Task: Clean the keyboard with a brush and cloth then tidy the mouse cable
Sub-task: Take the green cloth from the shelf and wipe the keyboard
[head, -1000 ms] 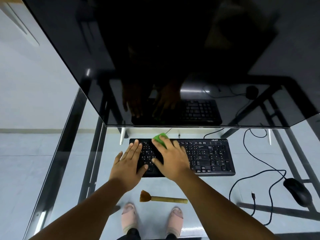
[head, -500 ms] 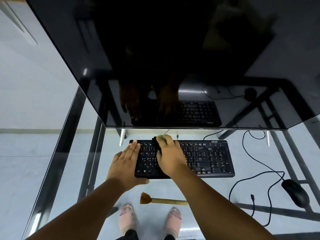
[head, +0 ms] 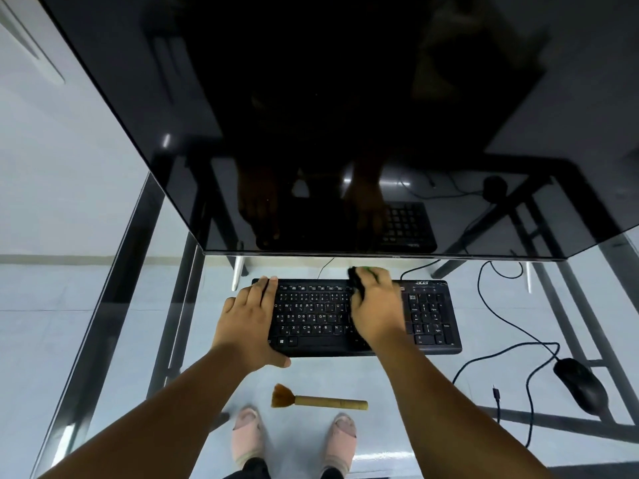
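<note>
A black keyboard (head: pixel 311 316) lies on the glass desk (head: pixel 380 382) below the monitor. My left hand (head: pixel 247 323) grips the keyboard's left end, fingers over the top edge and thumb under the front edge. My right hand (head: pixel 377 309) presses a green and dark cloth (head: pixel 359 278) onto the keys right of centre, near the back edge. A wooden-handled brush (head: pixel 318 401) rests on the glass in front of the keyboard, bristles to the left. The black mouse (head: pixel 581 383) sits at the right, its cable (head: pixel 511 319) looping loosely across the glass.
A large dark monitor (head: pixel 328 115) overhangs the back of the desk and mirrors my hands. A small loose plug end (head: pixel 496 392) lies near the mouse. Through the glass I see the dark metal frame (head: pixel 114 305) and my feet in pink slippers (head: pixel 247 433).
My right hand has slid the cloth to the right along the keys, from left of centre to right of centre. My left hand has moved to the keyboard's left end.
</note>
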`<state>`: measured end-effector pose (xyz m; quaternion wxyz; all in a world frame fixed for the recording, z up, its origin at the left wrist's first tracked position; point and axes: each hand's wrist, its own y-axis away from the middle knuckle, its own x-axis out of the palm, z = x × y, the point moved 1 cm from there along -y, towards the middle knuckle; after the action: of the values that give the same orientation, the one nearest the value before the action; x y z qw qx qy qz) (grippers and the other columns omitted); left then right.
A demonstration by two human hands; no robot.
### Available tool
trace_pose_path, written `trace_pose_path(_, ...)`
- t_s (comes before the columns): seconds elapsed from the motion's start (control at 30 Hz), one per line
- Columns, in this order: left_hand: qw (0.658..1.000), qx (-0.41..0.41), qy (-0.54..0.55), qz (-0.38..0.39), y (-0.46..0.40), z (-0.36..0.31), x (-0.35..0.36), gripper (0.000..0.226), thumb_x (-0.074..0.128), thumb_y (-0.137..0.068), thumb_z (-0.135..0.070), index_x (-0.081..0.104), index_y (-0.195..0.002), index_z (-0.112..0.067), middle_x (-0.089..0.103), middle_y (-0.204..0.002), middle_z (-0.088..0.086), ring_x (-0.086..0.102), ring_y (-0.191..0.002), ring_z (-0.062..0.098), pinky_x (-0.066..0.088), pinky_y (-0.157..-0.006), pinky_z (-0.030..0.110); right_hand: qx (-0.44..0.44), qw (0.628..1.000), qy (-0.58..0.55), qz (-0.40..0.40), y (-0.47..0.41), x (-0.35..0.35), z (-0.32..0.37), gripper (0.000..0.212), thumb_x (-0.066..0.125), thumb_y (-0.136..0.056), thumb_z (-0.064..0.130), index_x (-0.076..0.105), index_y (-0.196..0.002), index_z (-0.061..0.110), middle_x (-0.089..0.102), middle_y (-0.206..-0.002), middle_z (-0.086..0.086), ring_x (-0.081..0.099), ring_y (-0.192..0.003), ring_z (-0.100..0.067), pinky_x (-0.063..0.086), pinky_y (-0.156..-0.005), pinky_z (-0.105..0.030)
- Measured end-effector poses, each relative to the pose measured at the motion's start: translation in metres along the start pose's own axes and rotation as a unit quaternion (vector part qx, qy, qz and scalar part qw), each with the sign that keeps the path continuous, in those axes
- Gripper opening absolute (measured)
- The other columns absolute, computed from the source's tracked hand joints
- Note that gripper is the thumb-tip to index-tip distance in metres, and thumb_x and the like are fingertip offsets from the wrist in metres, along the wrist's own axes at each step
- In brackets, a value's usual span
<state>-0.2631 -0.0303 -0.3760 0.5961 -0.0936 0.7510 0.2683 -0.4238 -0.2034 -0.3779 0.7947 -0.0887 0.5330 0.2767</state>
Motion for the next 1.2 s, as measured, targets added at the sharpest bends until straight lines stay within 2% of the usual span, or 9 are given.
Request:
trace_pose_path(0.1,1.000,-0.012,0.009,-0.004,0.000,-0.001,0.000,0.142,0.068,-0.043,-0.074,-0.005,-0.152,-0.018,0.013,-0.157,-0.001,0.021,-0.140,0.020,0.021,-0.114,0.038,-0.092,0.995,0.002,0.035,0.011,0.005,0.004,0.052,0.051,-0.094,0.020,0.041,-0.145,0.026,0.034,-0.147,0.005,0.038,-0.124,-0.022,0.035,-0.113,-0.037)
trace_pose_path(0.17,1.000,-0.019,0.009,-0.002,0.000,-0.003,-0.001,0.143,0.070,-0.042,-0.072,-0.005,-0.151,-0.019,0.013,-0.157,-0.002,0.021,-0.140,0.019,0.022,-0.113,0.038,-0.102,0.994,0.022,0.026,0.014,0.000,-0.010,0.054,0.050,-0.094,0.019,0.040,-0.146,0.028,0.032,-0.150,0.007,0.036,-0.128,-0.023,0.033,-0.114,-0.035)
trace_pose_path(0.33,0.998,-0.060,0.016,0.012,-0.001,-0.016,-0.002,0.145,0.073,-0.040,-0.073,-0.005,-0.151,-0.021,0.008,-0.158,-0.001,0.019,-0.143,0.019,0.016,-0.115,0.041,0.044,0.995,-0.005,-0.091,0.009,-0.020,-0.067,0.051,0.056,-0.090,0.013,0.049,-0.140,0.019,0.042,-0.144,-0.006,0.049,-0.114,-0.032,0.042,-0.103,-0.039)
trace_pose_path(0.47,0.997,-0.076,0.018,0.016,-0.006,-0.035,0.000,0.144,0.065,-0.044,-0.083,-0.009,-0.151,-0.021,-0.002,-0.160,0.001,0.001,-0.148,0.021,0.004,-0.119,0.046,0.075,0.993,-0.009,-0.089,-0.003,-0.018,-0.066,0.049,0.055,-0.090,0.014,0.050,-0.138,0.016,0.042,-0.143,-0.010,0.048,-0.111,-0.035,0.042,-0.100,-0.040)
trace_pose_path(0.57,0.999,-0.030,0.011,0.016,-0.012,-0.059,0.004,0.140,0.063,-0.052,-0.082,-0.012,-0.151,-0.018,-0.014,-0.160,-0.001,-0.012,-0.148,0.019,-0.002,-0.120,0.046,0.010,0.999,-0.008,-0.035,-0.004,-0.014,-0.044,0.050,0.052,-0.093,0.017,0.046,-0.142,0.020,0.038,-0.146,-0.003,0.042,-0.119,-0.028,0.042,-0.107,-0.039)
trace_pose_path(0.7,0.999,0.009,0.010,0.036,-0.022,-0.088,0.009,0.139,0.062,-0.054,-0.082,-0.016,-0.151,-0.018,-0.020,-0.159,-0.002,-0.016,-0.147,0.016,-0.003,-0.120,0.045,-0.097,0.995,0.017,0.000,0.008,-0.015,-0.049,0.053,0.050,-0.093,0.018,0.041,-0.145,0.025,0.034,-0.149,0.003,0.039,-0.122,-0.024,0.035,-0.111,-0.035)
trace_pose_path(0.9,0.999,-0.005,-0.015,0.044,-0.028,-0.100,0.005,0.141,0.068,-0.051,-0.079,-0.012,-0.151,-0.019,-0.009,-0.161,0.001,-0.006,-0.148,0.024,0.002,-0.120,0.046,0.030,0.995,0.004,-0.100,0.008,-0.037,-0.121,0.050,0.055,-0.088,0.012,0.051,-0.138,0.018,0.046,-0.142,-0.006,0.051,-0.109,-0.033,0.041,-0.100,-0.038)
trace_pose_path(1.0,0.999,-0.010,-0.018,0.041,-0.030,-0.102,0.004,0.143,0.070,-0.049,-0.077,-0.010,-0.151,-0.019,-0.004,-0.161,0.001,-0.003,-0.148,0.024,0.003,-0.120,0.045,0.086,0.991,-0.017,-0.106,-0.001,-0.045,-0.133,0.049,0.052,-0.091,0.013,0.050,-0.139,0.017,0.047,-0.140,-0.008,0.051,-0.106,-0.035,0.043,-0.098,-0.040)
trace_pose_path(1.2,0.999,-0.023,-0.014,0.043,-0.030,-0.103,0.004,0.144,0.073,-0.046,-0.076,-0.008,-0.152,-0.021,-0.002,-0.161,-0.002,-0.002,-0.148,0.021,0.003,-0.120,0.043,0.076,0.993,0.004,-0.086,-0.014,-0.047,-0.115,0.048,0.049,-0.093,0.014,0.047,-0.140,0.018,0.043,-0.143,-0.006,0.045,-0.110,-0.031,0.041,-0.097,-0.035)
